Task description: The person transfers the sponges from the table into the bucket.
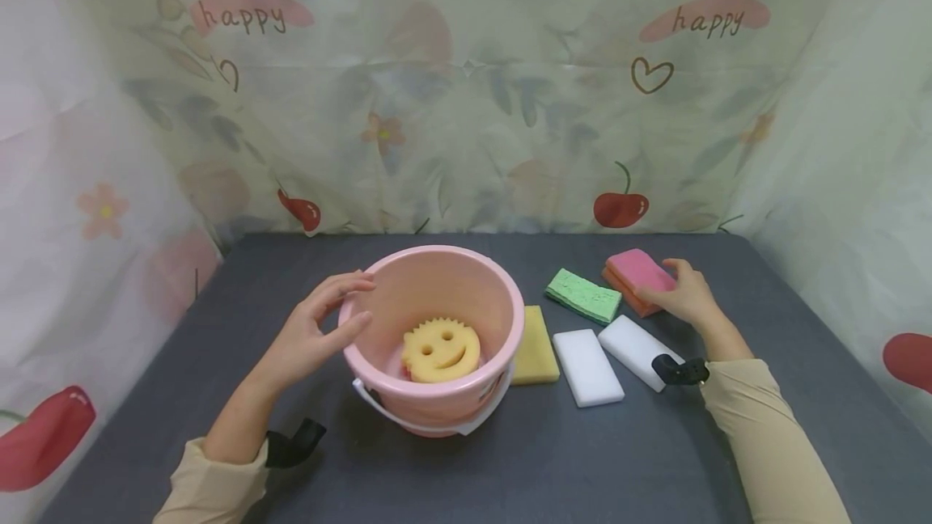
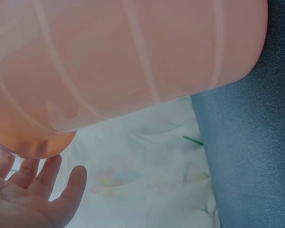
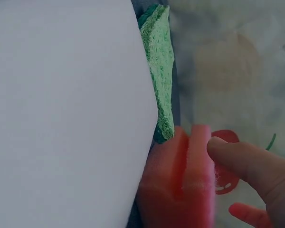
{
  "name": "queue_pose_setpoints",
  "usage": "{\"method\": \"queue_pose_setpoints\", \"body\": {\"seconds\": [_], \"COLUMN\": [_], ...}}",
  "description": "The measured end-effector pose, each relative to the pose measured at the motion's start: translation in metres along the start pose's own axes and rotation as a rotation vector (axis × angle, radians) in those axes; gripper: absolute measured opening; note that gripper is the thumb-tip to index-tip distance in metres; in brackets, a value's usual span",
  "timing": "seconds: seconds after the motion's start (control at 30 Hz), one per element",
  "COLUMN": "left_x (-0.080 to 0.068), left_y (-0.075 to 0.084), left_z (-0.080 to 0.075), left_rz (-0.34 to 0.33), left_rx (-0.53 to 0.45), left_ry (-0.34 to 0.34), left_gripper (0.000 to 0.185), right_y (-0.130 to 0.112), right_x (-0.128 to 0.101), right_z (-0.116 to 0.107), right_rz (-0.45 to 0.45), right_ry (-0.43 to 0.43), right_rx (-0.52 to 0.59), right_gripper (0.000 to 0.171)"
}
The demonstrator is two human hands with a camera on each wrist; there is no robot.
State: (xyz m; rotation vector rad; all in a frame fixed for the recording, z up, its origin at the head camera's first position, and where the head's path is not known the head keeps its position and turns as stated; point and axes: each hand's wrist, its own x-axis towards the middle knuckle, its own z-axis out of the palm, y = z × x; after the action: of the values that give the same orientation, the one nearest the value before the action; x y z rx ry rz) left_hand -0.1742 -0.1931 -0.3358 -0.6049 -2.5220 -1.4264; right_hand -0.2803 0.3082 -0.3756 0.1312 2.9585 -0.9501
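A pink bucket (image 1: 429, 403) with a white handle stands on the dark table, and a yellow smiley-face sponge (image 1: 440, 350) lies inside it. My left hand (image 1: 320, 322) is at the bucket's left rim, fingers spread and loosely bent, fingertips right at the edge. In the left wrist view the fingers show just beyond the bucket wall (image 2: 109, 57). To the right, a pink sponge (image 1: 641, 269) rests on an orange sponge (image 1: 619, 281). My right hand (image 1: 688, 293) is over the pink sponge's right side, thumb and fingers apart, the thumb tip right at its top.
Right of the bucket lie a yellow sponge (image 1: 535, 350), a green sponge (image 1: 582, 295), a white sponge (image 1: 588, 366) and a second white sponge (image 1: 635, 346), which is close below my right wrist. A patterned curtain (image 1: 466, 144) hangs behind the table and along both sides.
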Motion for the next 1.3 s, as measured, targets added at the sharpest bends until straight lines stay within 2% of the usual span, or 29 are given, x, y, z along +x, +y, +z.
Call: {"method": "queue_pose_setpoints", "body": {"seconds": [0.17,0.4,0.83,1.13,1.3], "left_x": [0.0002,0.0001,-0.0003,0.0,0.0001], "left_y": [0.0003,0.0004,0.0001,-0.0016,-0.0011], "left_z": [-0.0002,0.0005,0.0003,0.0004,0.0004], "left_rz": [-0.007,0.001,0.011,0.015,0.006], "left_rx": [-0.001,-0.007,-0.007,-0.015,-0.005], "left_ry": [-0.004,-0.001,0.007,0.007,0.001], "left_gripper": [0.036,0.035,0.035,0.034,0.035], "right_y": [0.002,0.0039,0.005,0.0014,-0.0037], "right_x": [0.0014,0.0026,0.0027,-0.0017,-0.0035], "right_z": [0.0025,0.0061,0.0058,-0.0006,-0.003], "right_rz": [0.022,0.054,0.02,-0.057,-0.053], "right_ry": [-0.004,0.009,0.036,0.064,0.074], "right_rx": [-0.011,-0.018,-0.032,-0.046,-0.026], "right_gripper": [0.092,0.089,0.08,0.079,0.079]}}
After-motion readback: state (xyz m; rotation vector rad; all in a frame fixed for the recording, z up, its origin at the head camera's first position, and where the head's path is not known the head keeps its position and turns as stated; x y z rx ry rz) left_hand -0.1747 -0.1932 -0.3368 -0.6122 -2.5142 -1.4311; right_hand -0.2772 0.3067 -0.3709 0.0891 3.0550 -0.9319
